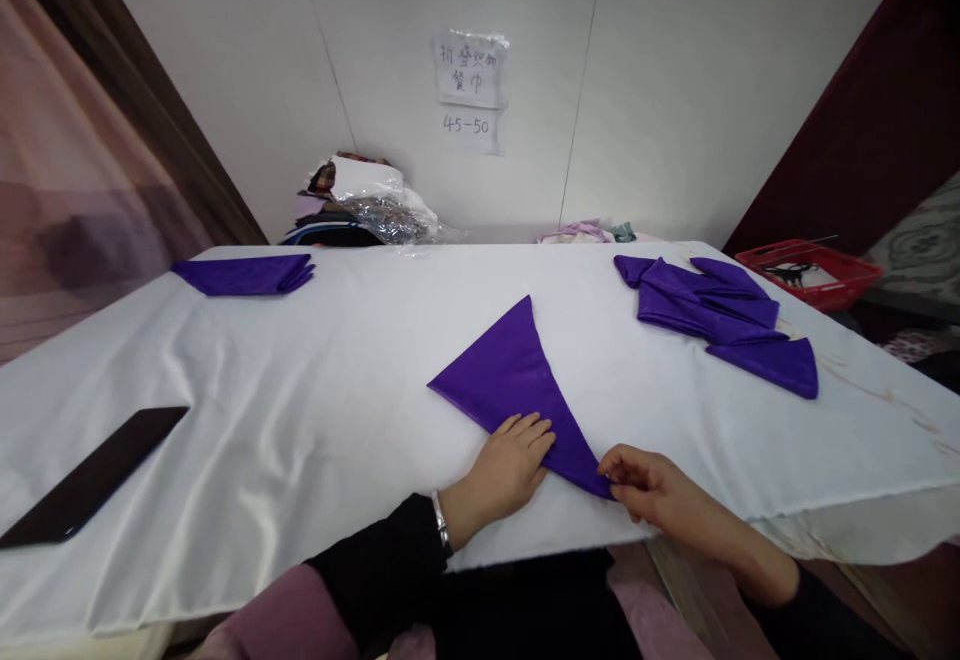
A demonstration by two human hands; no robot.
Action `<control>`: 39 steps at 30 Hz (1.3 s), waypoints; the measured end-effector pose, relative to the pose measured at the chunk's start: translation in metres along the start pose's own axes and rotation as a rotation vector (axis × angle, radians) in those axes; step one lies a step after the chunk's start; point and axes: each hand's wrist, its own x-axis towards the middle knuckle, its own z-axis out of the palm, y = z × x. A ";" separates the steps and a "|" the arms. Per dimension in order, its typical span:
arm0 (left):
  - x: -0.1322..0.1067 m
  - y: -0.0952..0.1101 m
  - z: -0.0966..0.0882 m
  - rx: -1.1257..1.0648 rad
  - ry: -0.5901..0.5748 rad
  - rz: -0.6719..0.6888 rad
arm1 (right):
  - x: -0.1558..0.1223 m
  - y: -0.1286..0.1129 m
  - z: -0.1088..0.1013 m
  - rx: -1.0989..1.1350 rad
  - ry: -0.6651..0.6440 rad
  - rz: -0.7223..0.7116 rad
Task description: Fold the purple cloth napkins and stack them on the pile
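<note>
A purple cloth napkin, folded into a triangle, lies on the white tablecloth in front of me. My left hand rests flat on its lower edge, fingers stretched out over the fabric. At the napkin's right corner, my right hand pinches the tip between thumb and fingers. The napkin's far point aims away from me, and another corner points left.
Folded purple napkins lie at the far left, and more purple cloths are heaped at the right. A dark flat panel lies near left. A red basket with scissors stands beyond the right edge. Wrapped fabrics are piled behind.
</note>
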 end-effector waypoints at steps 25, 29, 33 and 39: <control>-0.014 -0.027 -0.037 -0.035 0.044 -0.018 | 0.044 0.032 0.045 -1.027 0.005 -0.631; -0.010 -0.073 -0.040 0.151 0.067 -0.246 | 0.044 0.029 0.043 -1.087 -0.025 -0.645; -0.005 -0.101 -0.040 0.169 -0.013 -0.410 | 0.043 0.029 0.043 -1.103 -0.033 -0.646; -0.001 -0.103 -0.041 0.120 -0.063 -0.474 | 0.042 0.029 0.042 -1.078 -0.069 -0.606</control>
